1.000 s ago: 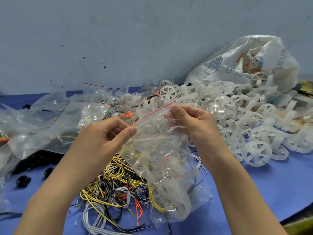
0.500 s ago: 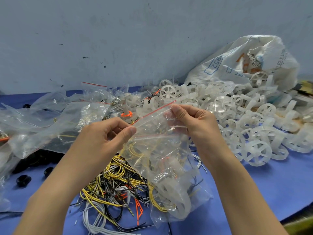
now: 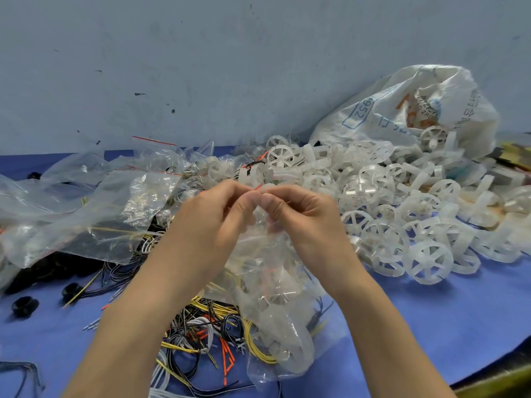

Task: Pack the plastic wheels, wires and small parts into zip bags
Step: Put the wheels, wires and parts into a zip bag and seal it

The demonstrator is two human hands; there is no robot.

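A clear zip bag (image 3: pixel 275 305) with white wheels and yellow wire inside hangs over the blue table. My left hand (image 3: pixel 218 216) and my right hand (image 3: pixel 293 208) meet at the bag's red-striped mouth, thumbs side by side, each pinching the top edge. Under the bag lies a tangle of yellow, black, white and orange wires (image 3: pixel 198 340). A big heap of white plastic wheels (image 3: pixel 388 214) spreads to the right.
Several clear zip bags (image 3: pixel 94 208) are piled at the left, some filled. Small black parts (image 3: pixel 24 305) lie at the near left. A large white sack (image 3: pixel 416 110) leans on the grey wall at the back right. The table edge curves at the lower right.
My hands have come together at the bag's mouth; earlier they held its two corners apart. The bag's top is now bunched between my thumbs.
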